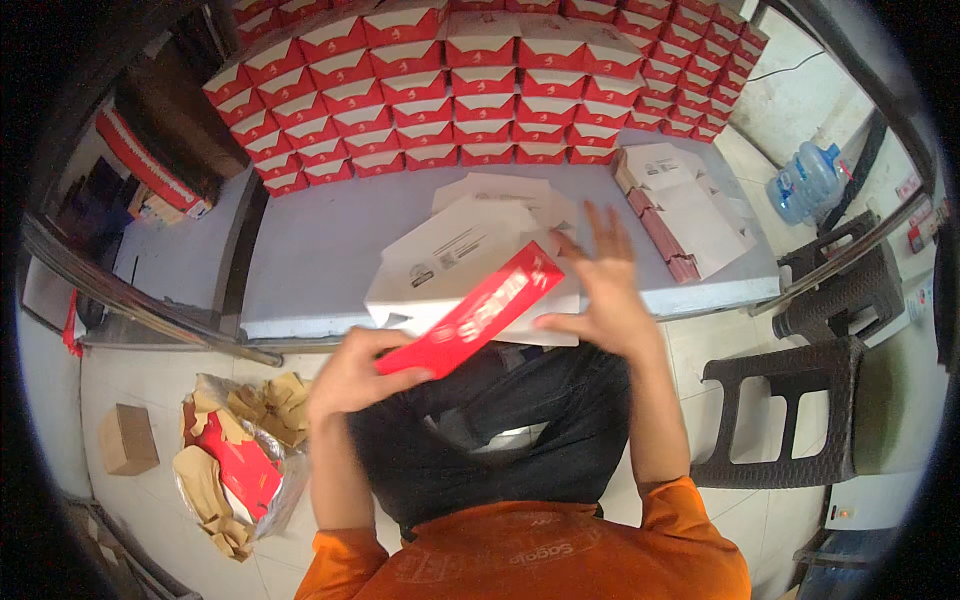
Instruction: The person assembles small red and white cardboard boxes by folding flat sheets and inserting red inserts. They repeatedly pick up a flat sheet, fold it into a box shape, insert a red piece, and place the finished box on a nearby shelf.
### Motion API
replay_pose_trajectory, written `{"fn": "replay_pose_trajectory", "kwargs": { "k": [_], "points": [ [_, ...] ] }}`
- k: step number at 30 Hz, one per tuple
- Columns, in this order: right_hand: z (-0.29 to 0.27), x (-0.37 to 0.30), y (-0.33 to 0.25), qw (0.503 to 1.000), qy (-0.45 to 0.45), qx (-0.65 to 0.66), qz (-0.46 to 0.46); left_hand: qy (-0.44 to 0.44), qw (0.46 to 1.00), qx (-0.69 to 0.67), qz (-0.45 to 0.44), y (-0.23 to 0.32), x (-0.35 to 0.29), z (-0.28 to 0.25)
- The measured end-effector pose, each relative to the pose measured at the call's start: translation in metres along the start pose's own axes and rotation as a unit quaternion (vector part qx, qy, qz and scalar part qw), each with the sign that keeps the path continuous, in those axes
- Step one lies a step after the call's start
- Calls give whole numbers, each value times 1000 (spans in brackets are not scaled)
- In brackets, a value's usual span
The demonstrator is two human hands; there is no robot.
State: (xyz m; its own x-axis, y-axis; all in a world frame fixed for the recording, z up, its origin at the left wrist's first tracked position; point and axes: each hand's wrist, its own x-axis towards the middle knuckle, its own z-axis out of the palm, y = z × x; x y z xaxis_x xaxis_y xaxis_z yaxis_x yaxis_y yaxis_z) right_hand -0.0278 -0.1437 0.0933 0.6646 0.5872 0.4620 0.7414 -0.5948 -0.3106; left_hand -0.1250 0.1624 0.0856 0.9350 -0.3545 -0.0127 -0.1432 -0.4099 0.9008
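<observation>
My left hand (pixel 350 372) grips the left end of a red-sided cardboard box (pixel 475 315), thumb on its red face and fingers behind. The box is tilted, its right end higher, above my lap at the table's front edge. At that right end my right hand (pixel 612 290) is open, fingers spread and slightly blurred; I cannot tell whether it touches the box. Directly behind the red face lies a white cardboard panel (pixel 450 250) with small dark print; whether it belongs to the held box is unclear. Another flat white carton blank (pixel 530 190) lies partly beneath it.
Stacked red-and-white boxes (pixel 420 110) line the back of the grey table (pixel 310 240). A pile of flat carton blanks (pixel 690 215) lies at the right. On the floor are a bag of paper scraps (pixel 240 460), a brown box (pixel 128 440), a dark stool (pixel 785 415) and a blue water jug (pixel 808 182).
</observation>
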Motion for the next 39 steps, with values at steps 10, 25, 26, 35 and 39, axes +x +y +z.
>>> {"fn": "replay_pose_trajectory", "kwargs": {
  "k": [10,25,26,35,39],
  "points": [
    [35,-21,10,913,-44,405,-36,-79,948,-273,-140,-37,51,65],
    [25,-9,-19,979,35,199,-26,-19,995,-80,-59,35,62,67],
    [27,-13,-13,968,92,226,-55,89,975,-198,-38,25,65,74],
    [29,-14,-16,985,164,33,-33,276,867,-416,1,32,76,80],
    [22,-16,-11,990,74,-41,-113,301,878,-373,15,36,82,89]
  ]
}}
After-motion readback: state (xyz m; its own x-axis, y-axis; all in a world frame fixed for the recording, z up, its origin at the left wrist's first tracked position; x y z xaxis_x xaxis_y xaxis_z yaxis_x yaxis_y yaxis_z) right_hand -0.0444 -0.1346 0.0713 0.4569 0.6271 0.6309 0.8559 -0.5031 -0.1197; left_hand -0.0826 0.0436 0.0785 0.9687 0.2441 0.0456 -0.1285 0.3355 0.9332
